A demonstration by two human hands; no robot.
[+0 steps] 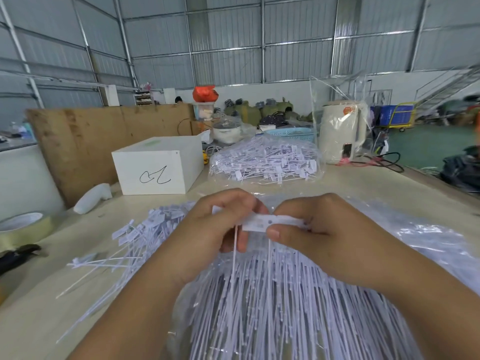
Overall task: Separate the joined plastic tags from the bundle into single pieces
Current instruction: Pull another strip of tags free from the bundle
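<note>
A short strip of joined white plastic tags (262, 221) is held up in the middle of the view, over a big bundle of white tags (272, 302) with long thin tails that lies in clear plastic on the table. My left hand (215, 227) pinches the strip's left end, and one thin tail hangs down from there. My right hand (319, 229) pinches the strip's right part between thumb and fingers. A loose pile of single tags (140, 235) lies to the left of my hands.
A clear bag of tags (265, 162) lies farther back. A white box (158, 165) with a scribble stands at back left, beside a white bottle (92, 197). A tape roll (23, 227) and a black tool (15, 255) sit at the left edge. A cream kettle (341, 131) stands back right.
</note>
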